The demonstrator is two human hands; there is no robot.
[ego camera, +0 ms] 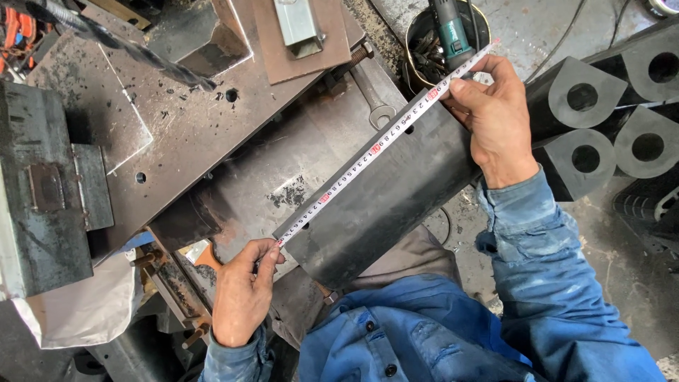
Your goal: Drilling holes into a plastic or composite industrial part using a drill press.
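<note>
White flexible measuring tape (382,141) runs taut along the top edge of a long black rubber block (385,194). Left hand (244,293) fingers pinch its near end; right hand (495,117) thumb pins the far end, probably against the block's corner. Worktop (283,177) beneath.

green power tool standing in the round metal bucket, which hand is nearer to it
Right. The right hand pins the white tape measure just below the green power tool in its round metal bucket; the left hand holds the tape's far end.
</note>
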